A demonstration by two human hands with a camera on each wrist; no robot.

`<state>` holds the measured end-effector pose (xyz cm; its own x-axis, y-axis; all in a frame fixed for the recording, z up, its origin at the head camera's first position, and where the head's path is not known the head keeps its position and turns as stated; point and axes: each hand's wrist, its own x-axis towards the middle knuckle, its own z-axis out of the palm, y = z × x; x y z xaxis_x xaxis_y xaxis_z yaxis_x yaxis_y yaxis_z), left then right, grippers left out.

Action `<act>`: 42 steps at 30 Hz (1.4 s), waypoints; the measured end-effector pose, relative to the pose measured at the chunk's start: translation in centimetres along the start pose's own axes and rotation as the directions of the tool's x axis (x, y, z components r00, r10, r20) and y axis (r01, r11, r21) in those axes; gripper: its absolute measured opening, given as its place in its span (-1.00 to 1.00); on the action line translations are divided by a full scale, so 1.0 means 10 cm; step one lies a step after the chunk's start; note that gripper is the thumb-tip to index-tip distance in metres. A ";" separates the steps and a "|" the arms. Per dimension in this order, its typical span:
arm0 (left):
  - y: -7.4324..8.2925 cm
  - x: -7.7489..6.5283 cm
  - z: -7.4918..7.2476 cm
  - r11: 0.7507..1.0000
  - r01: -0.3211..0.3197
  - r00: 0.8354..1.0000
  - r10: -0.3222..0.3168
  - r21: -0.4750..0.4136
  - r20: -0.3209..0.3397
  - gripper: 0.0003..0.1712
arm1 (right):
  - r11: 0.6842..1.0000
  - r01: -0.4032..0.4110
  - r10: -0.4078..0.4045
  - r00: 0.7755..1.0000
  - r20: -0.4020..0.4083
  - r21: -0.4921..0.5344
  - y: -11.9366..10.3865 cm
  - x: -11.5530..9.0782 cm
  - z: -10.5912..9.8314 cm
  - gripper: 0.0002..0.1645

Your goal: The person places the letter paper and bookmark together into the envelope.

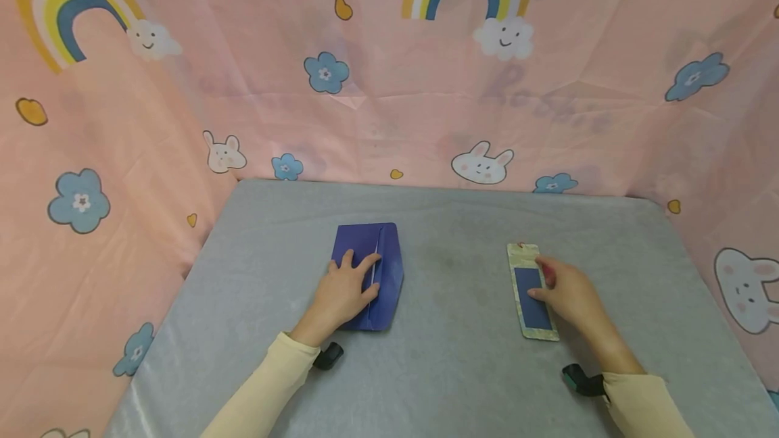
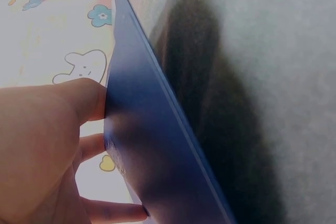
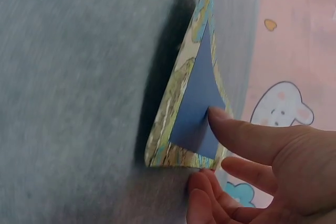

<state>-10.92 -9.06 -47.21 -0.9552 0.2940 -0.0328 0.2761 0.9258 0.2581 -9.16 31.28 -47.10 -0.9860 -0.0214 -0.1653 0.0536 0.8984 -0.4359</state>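
A purple-blue envelope lies on the grey cloth at centre left, its pointed flap facing right. My left hand rests on it with the fingers spread; in the left wrist view the fingertips touch the envelope's face. On the right is a long bookmark with a pale patterned border, a plain blue panel and a small reddish bit at its top end. My right hand pinches its right edge, the thumb on the blue panel and the other fingers curled at the edge and underneath.
A grey cloth covers the table. Pink curtain with rainbows, rabbits and flowers hangs behind and along both sides. Each wrist bears a small black camera, one at the left sleeve and one at the right sleeve.
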 end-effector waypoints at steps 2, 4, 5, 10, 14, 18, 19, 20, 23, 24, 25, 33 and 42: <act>0.00 0.00 0.00 1.000 0.002 1.000 -0.002 0.001 -0.003 -0.37 | 1.000 0.001 -0.001 1.000 0.000 -0.009 -0.01 0.00 0.00 -0.15; 0.01 0.00 0.00 1.000 0.004 1.000 -0.004 -0.001 -0.001 -0.37 | 1.000 -0.003 0.003 1.000 0.004 -0.008 -0.01 0.00 0.00 -0.15; 0.01 0.00 0.00 1.000 0.005 1.000 -0.005 -0.001 0.000 -0.37 | 1.000 -0.006 0.006 1.000 0.006 -0.003 0.00 0.00 0.00 -0.15; 0.01 0.00 0.00 1.000 0.006 1.000 -0.006 -0.003 -0.001 -0.37 | 0.998 -0.020 0.020 1.000 0.015 0.054 0.08 0.02 0.02 -0.12; 0.01 -0.01 -0.01 1.000 0.007 1.000 -0.007 -0.001 -0.002 -0.37 | 0.991 -0.018 0.019 1.000 -0.001 0.130 0.16 0.02 0.05 -0.09; 0.01 -0.01 -0.01 1.000 0.004 1.000 -0.004 0.001 -0.006 -0.37 | 0.982 0.025 -0.018 0.999 -0.039 0.186 0.21 0.02 0.05 -0.10; 0.01 -0.01 -0.01 1.000 0.003 1.000 -0.003 0.002 -0.007 -0.37 | 0.980 0.044 -0.034 0.998 -0.053 0.196 0.22 0.02 0.05 -0.12; 0.00 0.00 -0.01 1.000 0.003 1.000 -0.003 0.002 -0.008 -0.37 | 0.977 0.061 -0.049 0.997 -0.064 0.204 0.23 0.02 0.05 -0.13; 0.00 0.00 0.00 1.000 0.001 1.000 -0.001 0.003 -0.009 -0.37 | 0.965 0.110 -0.091 0.992 -0.092 0.239 0.27 0.02 0.05 -0.17; 0.00 0.00 0.00 1.000 0.002 1.000 -0.002 0.004 -0.006 -0.37 | 0.958 0.125 -0.103 0.990 -0.097 0.256 0.28 0.02 0.05 -0.18; 0.00 0.00 0.00 1.000 0.004 1.000 -0.004 0.005 -0.003 -0.36 | 0.950 0.139 -0.115 0.988 -0.100 0.279 0.29 0.02 0.05 -0.19; 0.00 0.00 0.00 1.000 0.013 1.000 -0.012 -0.004 0.003 -0.37 | 0.892 0.179 -0.159 0.984 -0.082 0.415 0.32 0.02 0.02 -0.23; 0.00 0.00 0.01 1.000 0.016 1.000 -0.016 0.000 0.006 -0.37 | 0.917 0.100 -0.078 0.994 -0.074 0.386 0.29 -0.03 0.00 -0.40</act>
<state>-10.90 -9.08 -47.29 -0.9589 0.2805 -0.0423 0.2608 0.9304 0.2577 -8.66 33.89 -48.31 -0.9962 -0.0586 -0.0651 0.0112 0.6522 -0.7580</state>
